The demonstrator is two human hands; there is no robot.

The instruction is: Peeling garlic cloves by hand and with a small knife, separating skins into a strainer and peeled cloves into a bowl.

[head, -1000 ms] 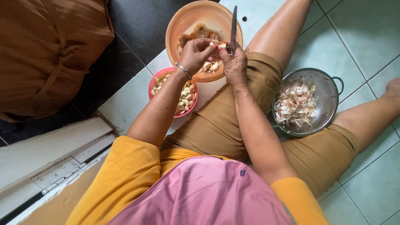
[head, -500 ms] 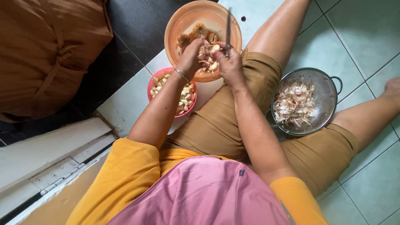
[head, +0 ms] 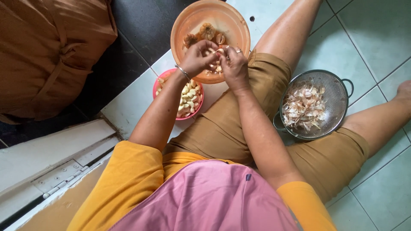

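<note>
On the pale tiled floor (head: pixel 376 34), the left hand (head: pixel 198 55) and right hand (head: pixel 233 64) together pinch a garlic clove (head: pixel 219 51) in a narrow grip over the orange bowl (head: pixel 188 25), beside a pink bowl (head: pixel 159 85) and metal colander (head: pixel 338 85).

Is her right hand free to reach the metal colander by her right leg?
Probably yes. The colander sits open on the floor beside the right thigh, nothing covering it. The right hand is busy with garlic over the orange bowl, so it would have to let go first.
</note>
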